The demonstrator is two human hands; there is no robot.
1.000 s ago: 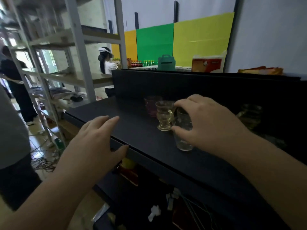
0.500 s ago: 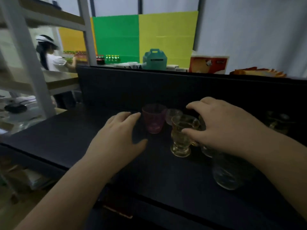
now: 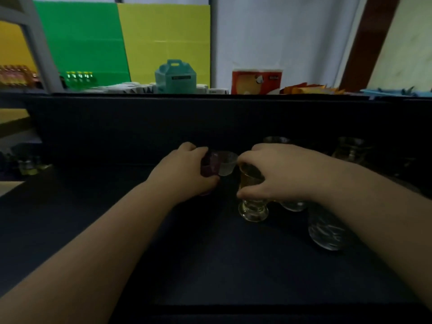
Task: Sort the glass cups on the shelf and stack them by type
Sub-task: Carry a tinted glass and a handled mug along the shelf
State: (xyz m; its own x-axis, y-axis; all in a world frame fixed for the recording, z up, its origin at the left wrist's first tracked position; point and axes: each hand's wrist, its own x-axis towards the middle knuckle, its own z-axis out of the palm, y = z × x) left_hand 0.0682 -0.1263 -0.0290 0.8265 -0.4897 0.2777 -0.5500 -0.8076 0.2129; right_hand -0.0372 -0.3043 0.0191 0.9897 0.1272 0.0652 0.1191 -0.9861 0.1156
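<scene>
Left hand (image 3: 184, 174) around pink cup (image 3: 210, 166), right hand (image 3: 278, 174) around amber cup (image 3: 251, 195)

My left hand (image 3: 184, 171) covers most of the purple cup (image 3: 210, 166), so I can't see its base or how the grip sits on it. My right hand (image 3: 278, 174) hides the upper part of the yellow footed glass (image 3: 252, 206) and nearly all of a clear glass (image 3: 293, 205) behind it. My right forearm cuts across the ribbed clear glass (image 3: 326, 231). At the back of the shelf (image 3: 210, 265), two glasses (image 3: 349, 149) sit in shadow, too dim to tell their type. Both forearms run out of the frame.
</scene>
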